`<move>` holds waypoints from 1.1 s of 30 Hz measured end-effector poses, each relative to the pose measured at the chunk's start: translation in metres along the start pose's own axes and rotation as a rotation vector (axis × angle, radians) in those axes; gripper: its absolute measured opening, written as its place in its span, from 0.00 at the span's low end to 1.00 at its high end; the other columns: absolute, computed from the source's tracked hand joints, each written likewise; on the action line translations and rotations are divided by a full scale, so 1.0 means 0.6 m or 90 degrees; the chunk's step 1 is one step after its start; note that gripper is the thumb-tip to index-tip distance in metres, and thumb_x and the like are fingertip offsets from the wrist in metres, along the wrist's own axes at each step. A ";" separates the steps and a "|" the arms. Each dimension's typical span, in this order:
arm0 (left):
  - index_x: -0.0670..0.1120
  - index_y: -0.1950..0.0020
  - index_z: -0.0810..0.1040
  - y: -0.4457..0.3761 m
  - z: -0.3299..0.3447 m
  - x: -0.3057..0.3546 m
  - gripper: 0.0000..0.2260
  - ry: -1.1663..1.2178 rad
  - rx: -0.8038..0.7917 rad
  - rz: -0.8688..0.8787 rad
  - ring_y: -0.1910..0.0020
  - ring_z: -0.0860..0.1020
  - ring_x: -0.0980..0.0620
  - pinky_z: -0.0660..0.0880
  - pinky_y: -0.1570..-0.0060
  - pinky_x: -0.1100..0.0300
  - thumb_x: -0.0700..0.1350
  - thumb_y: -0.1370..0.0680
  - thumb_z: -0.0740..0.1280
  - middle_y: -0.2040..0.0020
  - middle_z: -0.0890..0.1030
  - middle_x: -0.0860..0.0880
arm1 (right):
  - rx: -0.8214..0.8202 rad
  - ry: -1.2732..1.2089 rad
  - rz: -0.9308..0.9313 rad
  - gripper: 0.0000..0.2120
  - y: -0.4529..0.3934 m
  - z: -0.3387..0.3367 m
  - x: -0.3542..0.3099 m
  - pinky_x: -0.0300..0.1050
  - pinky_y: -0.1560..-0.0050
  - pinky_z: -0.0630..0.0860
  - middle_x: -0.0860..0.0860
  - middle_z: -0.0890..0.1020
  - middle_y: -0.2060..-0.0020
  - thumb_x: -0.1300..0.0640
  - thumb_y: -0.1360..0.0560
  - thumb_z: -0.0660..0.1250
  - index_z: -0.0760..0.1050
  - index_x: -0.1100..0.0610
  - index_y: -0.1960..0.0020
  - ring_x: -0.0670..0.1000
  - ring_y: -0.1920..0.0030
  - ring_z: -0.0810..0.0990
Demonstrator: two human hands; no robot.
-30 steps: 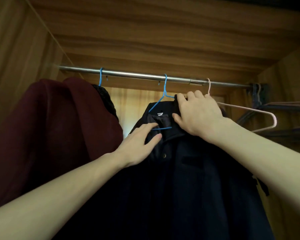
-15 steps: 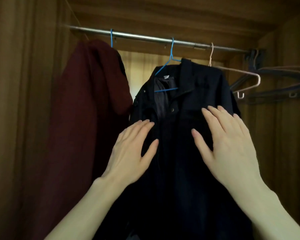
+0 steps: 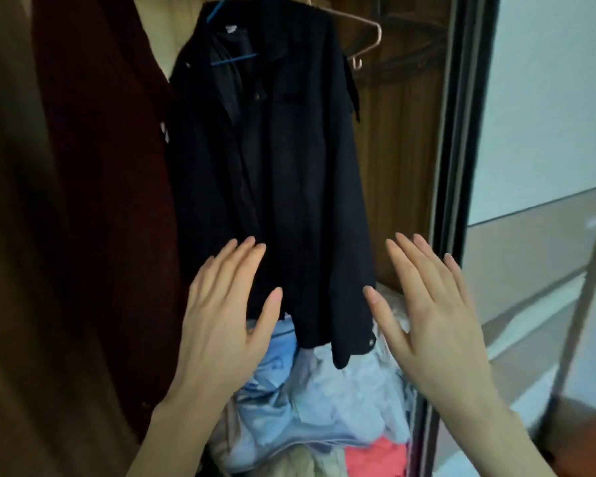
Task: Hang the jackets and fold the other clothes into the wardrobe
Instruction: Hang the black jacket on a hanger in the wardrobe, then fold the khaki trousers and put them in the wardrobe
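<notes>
maroon coat (image 3: 93,166): far left in the wardrobe, hangs full length, its right edge touching the dark jacket's left side. Leave it be.
blue hanger (image 3: 233,59): inside the dark jacket's collar; hook runs out of frame at top, so can't see the rail.
dark jacket (image 3: 272,173): task item, hangs inside the wardrobe btwn the maroon coat & the empty hanger, front facing out, collar up top, hem down low just over the clothes pile. One sleeve drops lower on the right side.
left hand (image 3: 221,318): grip wide, fingers straight & spread, palm toward the jacket's lower left front. Holds nothing; can't tell if it touches the cloth.
clothes pile (image 3: 324,401): light blue, white, coral & beige pieces, crumpled on the wardrobe floor under the jacket. These prob. need folding next.
right hand (image 3: 434,318): grip wide too, flat & spread, beside the jacket's right sleeve, near the door frame. Empty.
empty hanger (image 3: 362,36): pale, bare, just right of the jacket's shoulder.
door frame (image 3: 461,166): dark upright strip at the wardrobe's right edge.
step: looks like final smoothing of the hung jacket.
how to do it well: flat palms, stroke downward w/ light pressure, both sides even so the jacket doesn't slide off one hanger arm. Check the collar sits centred. Keep the hem & low sleeve clear of the pile.
</notes>
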State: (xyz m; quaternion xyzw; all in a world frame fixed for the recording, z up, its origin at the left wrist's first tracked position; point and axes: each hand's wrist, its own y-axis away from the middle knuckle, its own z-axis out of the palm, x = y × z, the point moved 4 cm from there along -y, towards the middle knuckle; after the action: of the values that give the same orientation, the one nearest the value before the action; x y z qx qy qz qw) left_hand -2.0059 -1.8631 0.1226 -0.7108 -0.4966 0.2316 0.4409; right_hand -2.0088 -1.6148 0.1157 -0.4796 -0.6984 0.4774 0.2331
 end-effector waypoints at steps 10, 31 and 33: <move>0.42 0.23 0.71 0.095 0.136 0.200 0.24 0.214 -0.064 0.060 0.20 0.64 0.47 0.65 0.25 0.38 0.52 0.16 0.62 0.23 0.72 0.47 | -0.048 0.108 0.207 0.30 0.196 -0.198 0.124 0.54 0.17 0.54 0.49 0.66 0.20 0.40 0.16 0.59 0.65 0.55 0.19 0.47 0.17 0.57; 0.49 0.21 0.68 0.276 0.269 0.946 0.25 0.630 -0.271 0.339 0.19 0.63 0.50 0.65 0.24 0.37 0.59 0.15 0.58 0.21 0.70 0.49 | 0.025 0.519 0.548 0.31 0.621 -0.772 0.342 0.62 0.21 0.62 0.50 0.65 0.19 0.40 0.17 0.60 0.66 0.56 0.20 0.50 0.17 0.58; 0.49 0.21 0.69 0.301 0.268 1.025 0.25 0.653 -0.298 0.364 0.19 0.62 0.51 0.65 0.24 0.38 0.59 0.15 0.58 0.21 0.69 0.50 | 0.038 0.550 0.575 0.31 0.660 -0.825 0.356 0.61 0.20 0.61 0.49 0.65 0.19 0.39 0.16 0.59 0.66 0.55 0.19 0.49 0.17 0.58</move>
State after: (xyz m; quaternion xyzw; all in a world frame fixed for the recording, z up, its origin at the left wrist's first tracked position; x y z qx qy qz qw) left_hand -1.7930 -1.2608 -0.0465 -0.9137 -0.0497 -0.1449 0.3764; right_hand -1.5359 -1.1713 -0.0498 -0.8704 -0.2562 0.3112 0.2827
